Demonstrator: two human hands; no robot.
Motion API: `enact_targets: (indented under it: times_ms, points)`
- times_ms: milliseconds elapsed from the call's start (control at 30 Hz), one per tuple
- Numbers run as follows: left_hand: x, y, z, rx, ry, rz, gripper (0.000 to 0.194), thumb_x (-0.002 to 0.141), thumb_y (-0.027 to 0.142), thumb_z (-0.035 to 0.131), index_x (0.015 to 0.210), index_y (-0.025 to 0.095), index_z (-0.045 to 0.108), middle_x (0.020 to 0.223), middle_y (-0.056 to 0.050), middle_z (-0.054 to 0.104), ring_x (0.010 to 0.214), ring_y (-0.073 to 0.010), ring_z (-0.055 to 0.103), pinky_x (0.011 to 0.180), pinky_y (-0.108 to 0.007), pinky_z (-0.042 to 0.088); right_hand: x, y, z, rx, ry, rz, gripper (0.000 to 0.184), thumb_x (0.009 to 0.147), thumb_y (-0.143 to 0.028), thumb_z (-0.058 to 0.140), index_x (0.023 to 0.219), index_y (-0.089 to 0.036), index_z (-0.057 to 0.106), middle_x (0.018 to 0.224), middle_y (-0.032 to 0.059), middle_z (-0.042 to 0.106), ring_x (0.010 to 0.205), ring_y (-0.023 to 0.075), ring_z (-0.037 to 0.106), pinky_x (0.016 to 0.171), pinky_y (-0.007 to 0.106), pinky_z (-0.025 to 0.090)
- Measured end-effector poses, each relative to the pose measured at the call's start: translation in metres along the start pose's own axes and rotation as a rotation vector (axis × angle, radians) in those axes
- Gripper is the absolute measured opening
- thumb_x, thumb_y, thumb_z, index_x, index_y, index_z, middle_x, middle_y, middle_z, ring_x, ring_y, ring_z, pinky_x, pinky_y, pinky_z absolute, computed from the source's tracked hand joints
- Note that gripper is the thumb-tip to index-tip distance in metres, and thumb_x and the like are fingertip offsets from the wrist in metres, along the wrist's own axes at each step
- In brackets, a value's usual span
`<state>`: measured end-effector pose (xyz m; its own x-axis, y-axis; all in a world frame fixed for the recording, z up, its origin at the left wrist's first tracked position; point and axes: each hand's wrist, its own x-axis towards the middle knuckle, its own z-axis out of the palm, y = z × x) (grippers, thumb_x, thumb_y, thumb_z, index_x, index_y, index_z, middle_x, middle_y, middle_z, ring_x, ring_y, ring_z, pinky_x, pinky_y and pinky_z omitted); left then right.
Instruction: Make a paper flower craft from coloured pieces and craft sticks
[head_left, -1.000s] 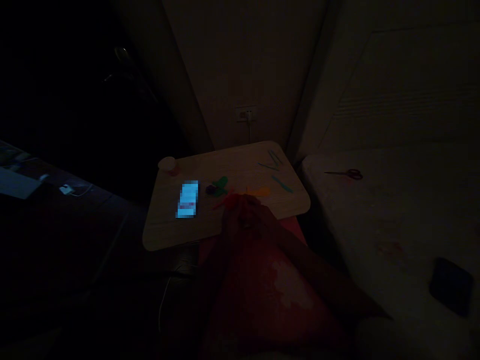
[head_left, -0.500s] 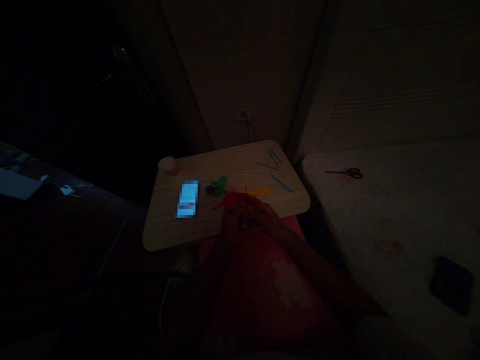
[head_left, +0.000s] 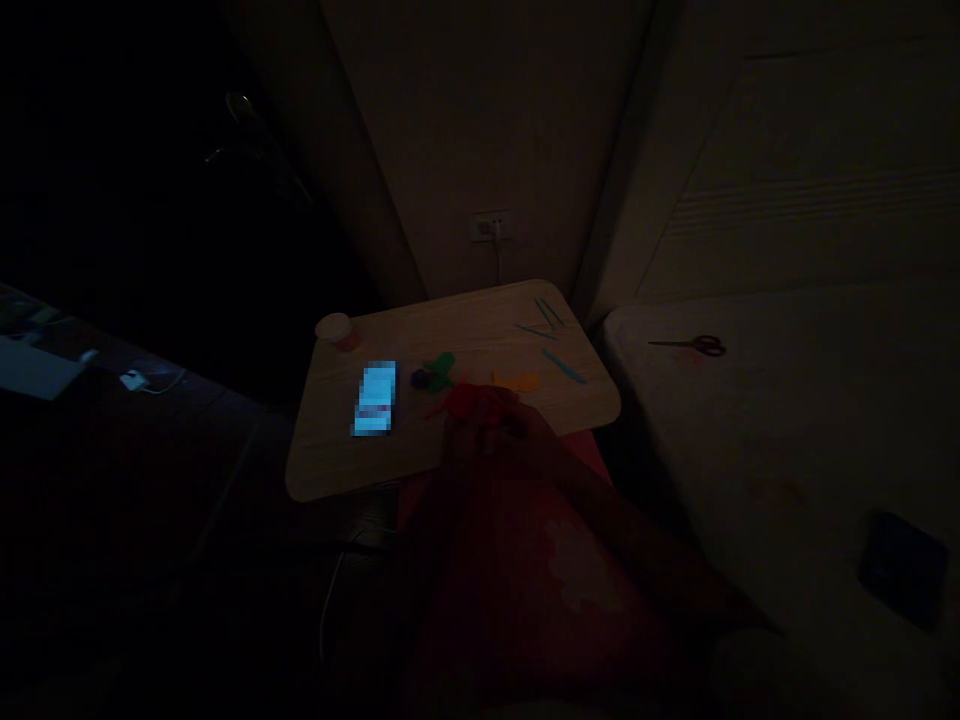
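In the dim head view both hands meet over the near edge of the small table. Between them is a piece of red modelling clay (head_left: 472,400), its outline blurred by the dark. My left hand (head_left: 459,440) is closed around its lower left side. From the right, my right hand (head_left: 525,425) curls its fingers over the clay; the fingertips are partly hidden. Just beyond the hands lie green leaf-like pieces (head_left: 442,372) with a dark purple lump (head_left: 420,379) beside them. A flat yellow-orange piece (head_left: 517,382) rests behind my right hand.
The wooden table (head_left: 337,460) carries a glowing phone (head_left: 375,398), a pale cup (head_left: 336,331) and several thin teal tools, one a broader teal tool (head_left: 564,366). Scissors (head_left: 690,345) and a dark blue object (head_left: 903,570) lie on the pale surface at right. A wall socket (head_left: 491,227) holds a plugged cable.
My right hand's fingers have shifted on the red clay, which now shows wider and stretches further right. The scene looks darker. The things on the table have stayed put.
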<state>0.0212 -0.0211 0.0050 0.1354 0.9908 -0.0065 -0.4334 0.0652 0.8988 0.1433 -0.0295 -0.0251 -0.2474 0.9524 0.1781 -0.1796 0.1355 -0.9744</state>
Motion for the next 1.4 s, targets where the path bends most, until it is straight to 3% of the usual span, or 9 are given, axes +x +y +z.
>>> enact_targets:
  times_ms: [167,333,533,800,967,1100,1167,1233,1400]
  points:
    - [-0.002,0.002,0.002,-0.007,-0.022,-0.035,0.033,0.08,0.049,0.074,0.08,0.017,0.067,0.098,-0.008,0.075,0.083,-0.0199,0.071,0.068,-0.029,0.056,-0.001,-0.006,-0.001,-0.171,0.051,-0.063,0.042,0.09,-0.057,0.065,0.097,-0.017,0.075,0.095,0.0085,0.07,0.085,0.021,0.064,0.071,0.03,0.051]
    - [-0.001,0.0,-0.001,-0.014,-0.053,-0.025,0.034,0.08,0.049,0.075,0.078,0.017,0.067,0.099,-0.009,0.074,0.073,-0.0156,0.066,0.056,-0.024,0.049,-0.003,-0.01,0.0,-0.227,0.069,-0.023,0.05,0.093,-0.065,0.057,0.083,-0.019,0.071,0.071,0.004,0.062,0.064,0.0173,0.056,0.059,0.028,0.045]
    - [0.0,0.0,-0.001,-0.024,-0.077,-0.007,0.03,0.081,0.046,0.075,0.08,0.017,0.071,0.096,-0.007,0.074,0.081,-0.0169,0.068,0.065,-0.024,0.052,-0.003,-0.011,0.0,-0.183,0.102,-0.028,0.059,0.088,-0.075,0.056,0.071,-0.019,0.066,0.063,0.0022,0.057,0.059,0.016,0.053,0.056,0.028,0.043]
    - [-0.001,-0.004,-0.004,0.011,-0.051,-0.026,0.029,0.079,0.045,0.074,0.087,0.017,0.073,0.101,-0.008,0.076,0.074,-0.016,0.067,0.06,-0.025,0.053,-0.003,-0.007,0.003,0.0,0.114,0.078,0.059,0.088,-0.074,0.056,0.07,-0.019,0.062,0.065,0.0024,0.056,0.056,0.0131,0.049,0.05,0.025,0.039]
    - [-0.001,-0.004,-0.004,0.066,-0.051,0.048,0.035,0.083,0.051,0.071,0.094,0.018,0.075,0.101,-0.01,0.076,0.087,-0.0211,0.069,0.077,-0.032,0.057,-0.002,-0.01,0.002,-0.06,0.113,0.059,0.052,0.089,-0.067,0.058,0.072,-0.019,0.063,0.061,-0.0007,0.052,0.053,0.0116,0.045,0.049,0.025,0.036]
    - [0.008,0.006,-0.02,0.239,0.048,0.222,0.041,0.083,0.056,0.071,0.102,0.02,0.075,0.102,-0.008,0.075,0.095,-0.0238,0.068,0.088,-0.035,0.055,-0.001,-0.014,-0.003,-0.246,0.138,-0.059,0.047,0.095,-0.059,0.055,0.071,-0.019,0.062,0.062,0.0001,0.055,0.058,0.0131,0.048,0.054,0.025,0.037]
    - [0.013,0.016,-0.033,0.4,0.129,0.23,0.033,0.08,0.05,0.076,0.094,0.02,0.076,0.098,-0.006,0.075,0.093,-0.0218,0.068,0.086,-0.032,0.054,0.0,-0.017,-0.005,-0.361,0.144,-0.122,0.045,0.098,-0.053,0.053,0.071,-0.019,0.063,0.064,0.0016,0.058,0.061,0.0139,0.05,0.058,0.026,0.038]
    - [0.015,0.027,-0.044,0.55,0.112,0.186,0.028,0.076,0.046,0.08,0.086,0.02,0.076,0.089,-0.005,0.075,0.086,-0.0215,0.069,0.08,-0.032,0.054,0.001,-0.018,-0.006,-0.446,0.139,-0.158,0.042,0.099,-0.048,0.051,0.074,-0.018,0.066,0.068,0.0032,0.062,0.064,0.0149,0.053,0.062,0.027,0.04]
    - [0.018,0.061,-0.06,0.823,0.143,0.22,0.026,0.078,0.041,0.075,0.093,0.02,0.08,0.094,-0.005,0.078,0.085,-0.0218,0.07,0.073,-0.031,0.056,0.0,-0.02,-0.005,-0.372,0.213,-0.128,0.033,0.099,-0.043,0.051,0.11,-0.019,0.072,0.091,0.0064,0.072,0.079,0.018,0.063,0.071,0.029,0.047]
